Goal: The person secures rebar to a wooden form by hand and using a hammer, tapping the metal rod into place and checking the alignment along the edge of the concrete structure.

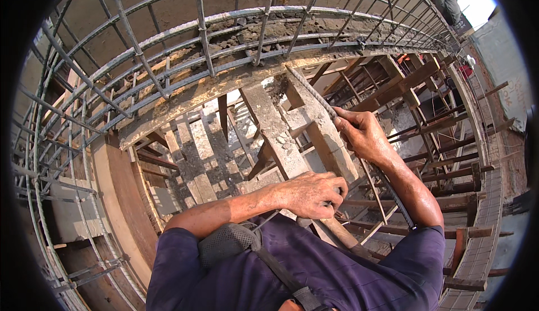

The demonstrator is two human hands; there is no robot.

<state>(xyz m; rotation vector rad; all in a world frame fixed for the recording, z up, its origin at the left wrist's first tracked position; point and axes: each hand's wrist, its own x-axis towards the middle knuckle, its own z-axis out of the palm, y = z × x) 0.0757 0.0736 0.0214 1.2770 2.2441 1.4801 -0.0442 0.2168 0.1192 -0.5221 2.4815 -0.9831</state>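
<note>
My right hand [362, 134] grips a long ribbed steel bar [314, 95] that runs from the rebar cage down past my right forearm. My left hand [311, 193] is closed in a fist over a small tool or wire piece near my chest, just above a wooden plank [275, 128]. What exactly the left hand holds is hidden by the fingers. A curved cage of steel reinforcing bars [202, 36] arcs across the top in front of me.
Wooden planks and props [404, 86] form formwork and scaffolding below, with open gaps down to lower levels. A curved timber form board [185, 100] edges the cage. Another person [446, 2] bends over the cage far right. A strap crosses my dark shirt [314, 271].
</note>
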